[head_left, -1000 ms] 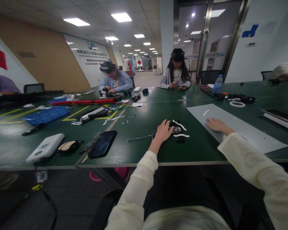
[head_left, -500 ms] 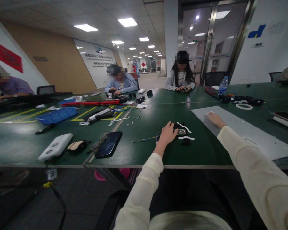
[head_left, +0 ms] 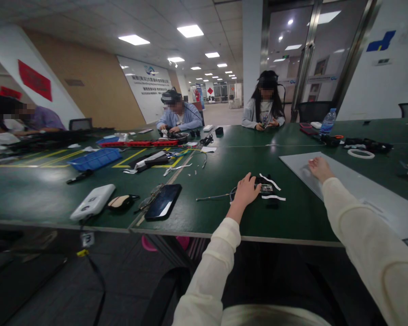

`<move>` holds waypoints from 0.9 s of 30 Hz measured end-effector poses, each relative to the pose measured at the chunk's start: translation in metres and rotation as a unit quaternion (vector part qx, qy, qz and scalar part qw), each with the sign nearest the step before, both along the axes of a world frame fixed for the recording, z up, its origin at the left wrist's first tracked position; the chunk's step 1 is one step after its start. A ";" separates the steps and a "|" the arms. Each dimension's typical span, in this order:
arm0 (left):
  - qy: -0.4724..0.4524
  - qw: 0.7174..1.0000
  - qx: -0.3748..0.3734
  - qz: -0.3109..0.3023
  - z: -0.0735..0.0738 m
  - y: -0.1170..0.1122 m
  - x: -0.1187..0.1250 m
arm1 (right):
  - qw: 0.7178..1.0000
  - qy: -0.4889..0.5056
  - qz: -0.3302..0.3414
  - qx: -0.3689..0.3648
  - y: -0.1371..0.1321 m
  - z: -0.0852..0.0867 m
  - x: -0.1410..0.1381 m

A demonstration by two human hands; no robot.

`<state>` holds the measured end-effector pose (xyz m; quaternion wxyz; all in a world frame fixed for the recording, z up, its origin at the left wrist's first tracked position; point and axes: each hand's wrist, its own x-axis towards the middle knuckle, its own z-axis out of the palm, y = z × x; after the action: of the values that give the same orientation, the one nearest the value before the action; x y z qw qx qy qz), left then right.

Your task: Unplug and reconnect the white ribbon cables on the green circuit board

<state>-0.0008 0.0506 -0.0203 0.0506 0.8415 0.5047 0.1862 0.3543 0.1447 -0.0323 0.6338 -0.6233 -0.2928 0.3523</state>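
Observation:
My left hand (head_left: 247, 189) lies on the green table (head_left: 204, 217), fingers spread, resting over the left end of a small black device with an exposed circuit board (head_left: 267, 188). Two white strips (head_left: 271, 181) lie beside that device, and a thin cable (head_left: 212, 197) runs off to the left of it. Farther right, my right hand (head_left: 320, 168) is on the grey mat (head_left: 363, 192). Its fingers are bunched at a small white strip (head_left: 313, 159) at the mat's far-left part.
A black phone (head_left: 163, 201), a white power bank (head_left: 93, 201) and a blue tray (head_left: 95, 159) lie to the left. A tape ring (head_left: 360, 153) and a water bottle (head_left: 327, 121) stand at the right. Several people work at the table's far and left sides.
My right hand has slid forward along the grey mat to the small white strip and bunched its fingers there. My left hand has stayed on the black device. The view has swung left.

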 end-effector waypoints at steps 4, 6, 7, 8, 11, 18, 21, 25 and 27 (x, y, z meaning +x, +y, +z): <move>-0.001 1.000 0.004 -0.002 -0.002 0.001 0.001 | 0.996 0.055 -0.027 0.059 -0.006 0.014 -0.007; 0.002 1.000 0.010 0.000 -0.002 0.002 0.001 | 0.988 0.105 -0.016 0.116 -0.008 0.025 -0.018; 0.004 1.000 0.016 0.001 -0.003 0.002 0.002 | 0.984 0.120 0.002 0.135 -0.010 0.031 -0.027; 0.005 1.000 0.023 0.004 -0.003 0.002 0.002 | 0.981 0.124 0.025 0.146 -0.013 0.037 -0.038; 0.007 0.999 0.036 0.010 -0.002 0.003 0.004 | 0.960 0.121 0.184 0.170 -0.033 0.053 -0.087; -0.003 0.999 0.050 -0.007 -0.002 0.005 0.004 | 0.894 -0.071 0.423 0.127 -0.106 0.056 -0.206; 0.006 0.998 0.044 -0.037 -0.007 0.010 0.000 | 0.875 -0.240 0.403 0.119 -0.119 0.050 -0.225; -0.001 0.997 0.055 -0.056 -0.013 0.014 -0.004 | 0.820 -0.459 0.327 0.099 -0.129 0.050 -0.232; -0.007 0.997 0.055 -0.046 -0.014 0.015 -0.004 | 0.780 -0.550 0.292 0.069 -0.135 0.054 -0.235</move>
<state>-0.0048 0.0658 -0.0346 0.0166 0.8640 0.4540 0.2171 0.1194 0.0098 0.0216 0.2736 -0.5503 -0.7829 0.0969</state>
